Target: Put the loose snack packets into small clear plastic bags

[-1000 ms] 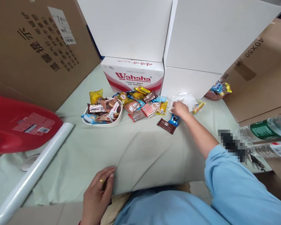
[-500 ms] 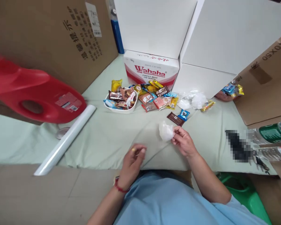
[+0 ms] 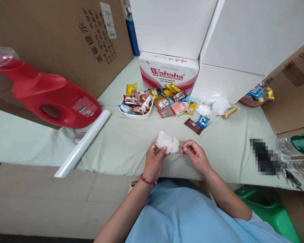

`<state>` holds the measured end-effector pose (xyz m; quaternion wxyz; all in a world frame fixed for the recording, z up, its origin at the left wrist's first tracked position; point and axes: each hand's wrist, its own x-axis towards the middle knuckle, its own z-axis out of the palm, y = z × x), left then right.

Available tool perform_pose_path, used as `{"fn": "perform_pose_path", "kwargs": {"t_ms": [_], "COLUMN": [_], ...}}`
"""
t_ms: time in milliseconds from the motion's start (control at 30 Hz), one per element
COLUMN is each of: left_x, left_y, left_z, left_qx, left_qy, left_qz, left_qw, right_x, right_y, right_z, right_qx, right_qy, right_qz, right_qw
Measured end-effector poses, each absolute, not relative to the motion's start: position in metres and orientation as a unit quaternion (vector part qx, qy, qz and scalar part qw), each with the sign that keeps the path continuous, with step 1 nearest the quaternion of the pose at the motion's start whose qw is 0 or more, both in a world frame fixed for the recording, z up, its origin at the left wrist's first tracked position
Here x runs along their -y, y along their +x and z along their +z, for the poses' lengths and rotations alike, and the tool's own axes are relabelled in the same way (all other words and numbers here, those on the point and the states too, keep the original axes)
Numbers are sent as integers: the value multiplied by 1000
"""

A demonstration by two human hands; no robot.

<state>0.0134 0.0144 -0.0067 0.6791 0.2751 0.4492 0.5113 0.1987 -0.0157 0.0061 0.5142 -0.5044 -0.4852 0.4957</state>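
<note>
Both my hands hold a crumpled clear plastic bag [image 3: 167, 142] just above the near edge of the pale green cloth [image 3: 121, 145]. My left hand [image 3: 155, 161], with a ring and a red wrist string, pinches its left side. My right hand [image 3: 195, 156] pinches its right edge. Farther back lies a heap of wrapped snacks [image 3: 172, 103], some in a white bowl [image 3: 138, 113]. More crumpled plastic bags [image 3: 212, 105] lie to the right of the heap. A brown bar [image 3: 192, 125] and a blue packet [image 3: 203, 120] lie apart, nearer me.
A red jug [image 3: 53, 98] and a white roll [image 3: 84, 143] lie at the left. Cardboard boxes [image 3: 66, 40], white boxes [image 3: 243, 37] and a Wahaha carton [image 3: 168, 72] stand behind. Water bottles [image 3: 299, 145] lie at the right, and a green bin [image 3: 266, 206] stands below.
My right hand took a plastic bag from the pile at the back and brought it near me. My left hand rose from the cloth edge and took hold of it too.
</note>
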Motion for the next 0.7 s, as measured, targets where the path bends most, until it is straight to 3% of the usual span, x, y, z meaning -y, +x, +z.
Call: {"fn": "perform_pose_path", "kwargs": {"t_ms": [100,267,467,633,700], "left_x": [-12,-11,-30,-30,-24], "left_y": [14,16,3,8,18], "left_z": [-7,-18,-29,-10,-2], "left_qx": [-456,-450,-491,-552,-503], "left_qy": [338,403,418,590,649], "left_qz": [513,492,485,484,484], "left_qw": [644,627,590,337,303], "right_x": [13,5,-1,8,13], "right_y": [194,196,228,230,222], "right_z": [0,0,0,-4,-2], "right_qx": [404,431,295,363,435], "right_qy": [-520,-557,-575,-629,-649], "right_qz": [525,526,469,405,357], "right_qw": [540,477,602,555,511]}}
